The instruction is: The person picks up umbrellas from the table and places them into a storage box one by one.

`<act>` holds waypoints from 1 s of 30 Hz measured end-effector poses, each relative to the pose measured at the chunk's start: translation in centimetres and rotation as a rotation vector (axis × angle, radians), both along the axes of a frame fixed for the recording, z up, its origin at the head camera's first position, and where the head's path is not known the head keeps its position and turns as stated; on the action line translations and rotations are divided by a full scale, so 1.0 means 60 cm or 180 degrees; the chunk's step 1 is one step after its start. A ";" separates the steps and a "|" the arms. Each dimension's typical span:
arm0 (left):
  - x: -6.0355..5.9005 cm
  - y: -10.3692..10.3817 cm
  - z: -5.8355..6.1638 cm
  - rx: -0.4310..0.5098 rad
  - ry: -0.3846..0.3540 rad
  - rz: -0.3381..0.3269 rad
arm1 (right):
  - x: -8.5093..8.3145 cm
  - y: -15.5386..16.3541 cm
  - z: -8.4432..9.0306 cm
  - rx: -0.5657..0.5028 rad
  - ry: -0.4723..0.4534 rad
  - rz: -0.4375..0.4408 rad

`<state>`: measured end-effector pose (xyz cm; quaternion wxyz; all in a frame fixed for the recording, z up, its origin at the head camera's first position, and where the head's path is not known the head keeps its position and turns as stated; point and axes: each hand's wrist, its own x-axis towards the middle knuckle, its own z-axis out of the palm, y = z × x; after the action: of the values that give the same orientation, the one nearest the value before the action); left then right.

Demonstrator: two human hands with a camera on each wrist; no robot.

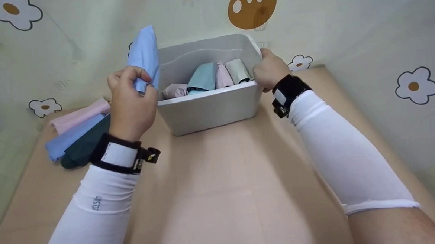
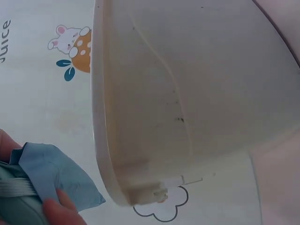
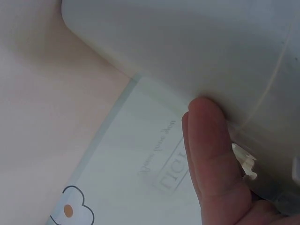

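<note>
My left hand (image 1: 132, 100) pinches a folded light-blue cloth (image 1: 145, 55) and holds it upright beside the left end of a grey plastic bin (image 1: 209, 113). In the left wrist view the cloth (image 2: 61, 173) hangs between fingers and thumb, with a green part and a white ribbed band next to it. At the bin's right end my right hand (image 1: 272, 70) grips the rim. The right wrist view shows fingers (image 3: 211, 150) lying against the outer wall. Inside the bin stand rolled cloths: a teal one (image 1: 203, 76), a pink one (image 1: 223, 76), a pale grey-green one (image 1: 237, 70) and a mauve one (image 1: 175, 90).
Left of the bin, folded cloths lie overlapping on the table (image 1: 221, 196): pink (image 1: 81, 114), blue (image 1: 75, 136) and dark green (image 1: 88, 143). A wall covering printed with flowers (image 1: 416, 85) rises behind and at both sides.
</note>
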<state>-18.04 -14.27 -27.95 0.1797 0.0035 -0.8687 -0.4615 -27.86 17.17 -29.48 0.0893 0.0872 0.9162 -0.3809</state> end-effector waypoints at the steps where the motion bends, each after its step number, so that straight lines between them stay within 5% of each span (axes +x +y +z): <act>1: -0.004 0.005 0.000 0.0007 -0.0012 -0.0040 | 0.001 0.000 0.000 0.0001 0.0006 -0.0001; 7: -0.030 0.031 -0.006 0.0050 -0.0169 -0.0256 | 0.006 -0.001 -0.001 -0.0048 0.0072 0.0043; 14: -0.054 0.054 -0.009 -0.0139 -0.0457 -0.0249 | 0.006 -0.003 0.001 -0.0065 0.0064 0.0027; 30: -0.068 0.072 -0.011 -0.0943 -0.0767 -0.0299 | 0.001 -0.001 0.000 -0.0048 0.0009 -0.0011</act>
<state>-22.12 -9.92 -28.60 0.0513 -0.0083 -0.9416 -0.3328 -27.80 17.12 -29.45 0.0880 0.0875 0.9132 -0.3881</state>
